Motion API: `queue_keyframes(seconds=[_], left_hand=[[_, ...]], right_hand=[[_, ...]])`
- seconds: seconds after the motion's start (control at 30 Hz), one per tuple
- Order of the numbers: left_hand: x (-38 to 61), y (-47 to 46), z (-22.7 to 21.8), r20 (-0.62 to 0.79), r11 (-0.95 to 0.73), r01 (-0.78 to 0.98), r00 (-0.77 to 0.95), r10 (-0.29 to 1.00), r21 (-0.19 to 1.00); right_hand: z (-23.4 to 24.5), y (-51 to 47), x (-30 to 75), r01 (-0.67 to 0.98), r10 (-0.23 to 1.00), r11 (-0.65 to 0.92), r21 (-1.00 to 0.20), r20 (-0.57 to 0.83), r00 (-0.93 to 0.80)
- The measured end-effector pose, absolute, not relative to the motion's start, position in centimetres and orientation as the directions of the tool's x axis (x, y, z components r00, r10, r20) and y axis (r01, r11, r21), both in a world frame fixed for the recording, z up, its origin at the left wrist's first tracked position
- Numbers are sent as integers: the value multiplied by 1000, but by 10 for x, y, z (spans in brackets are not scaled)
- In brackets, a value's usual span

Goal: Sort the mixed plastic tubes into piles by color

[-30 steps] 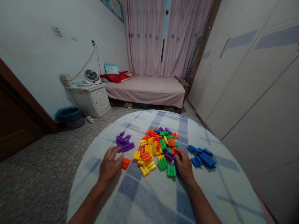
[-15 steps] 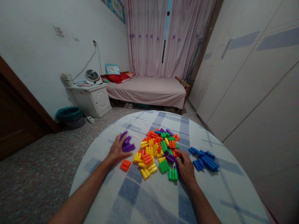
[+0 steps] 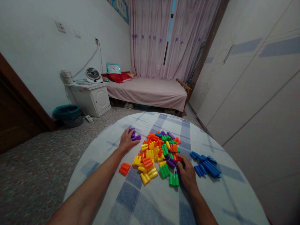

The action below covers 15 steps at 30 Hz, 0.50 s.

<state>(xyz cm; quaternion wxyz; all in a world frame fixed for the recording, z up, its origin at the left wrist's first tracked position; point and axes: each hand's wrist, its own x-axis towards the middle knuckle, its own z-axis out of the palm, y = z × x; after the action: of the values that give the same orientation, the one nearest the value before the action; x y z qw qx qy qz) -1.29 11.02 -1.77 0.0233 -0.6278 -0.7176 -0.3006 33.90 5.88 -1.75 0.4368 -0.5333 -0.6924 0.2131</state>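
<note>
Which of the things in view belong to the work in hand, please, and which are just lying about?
Work in hand: purple plastic pieces at the left hand; multicoloured pile beside the right hand; blue plastic pieces; single orange piece.

Lying about: electric fan; clock; red pillow; slippers.

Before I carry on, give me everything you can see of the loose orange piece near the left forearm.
The orange piece looks like glossy, hard plastic: rounded tubes, apparently three, joined side by side. It lies flat and slightly askew on the blue-and-white tablecloth, apart from the mixed pile and between it and the left forearm. Only the cloth touches it; neither the left hand nor the right hand does. Its underside is hidden.
</note>
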Motion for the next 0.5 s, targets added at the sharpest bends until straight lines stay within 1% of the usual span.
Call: queue_keyframes(seconds=[0.17,0.23,0.3,0.37,0.4,0.43,0.5], left_hand=[[-4,119,-12,366,95,914,-251,896,393],[1,117,-6,415,92,921,-258,873,380],[8,115,3,492,15,934,-201,847,356],[20,117,13,514,-130,928,-74,855,350],[27,120,18,489,-200,906,-9,872,373],[35,123,22,442,-251,870,43,896,423],[51,132,27,323,-272,784,97,941,558]], right_hand=[[-18,59,340,540,926,337,-771,375,-42],[-18,59,339,530,925,342,-776,378,-43],[-17,59,338,525,924,344,-779,381,-40],[-17,58,338,525,923,344,-778,384,-35],[-17,58,337,526,922,344,-778,386,-32],[-16,58,337,526,921,345,-777,388,-30],[-16,57,337,526,919,349,-776,392,-30]])
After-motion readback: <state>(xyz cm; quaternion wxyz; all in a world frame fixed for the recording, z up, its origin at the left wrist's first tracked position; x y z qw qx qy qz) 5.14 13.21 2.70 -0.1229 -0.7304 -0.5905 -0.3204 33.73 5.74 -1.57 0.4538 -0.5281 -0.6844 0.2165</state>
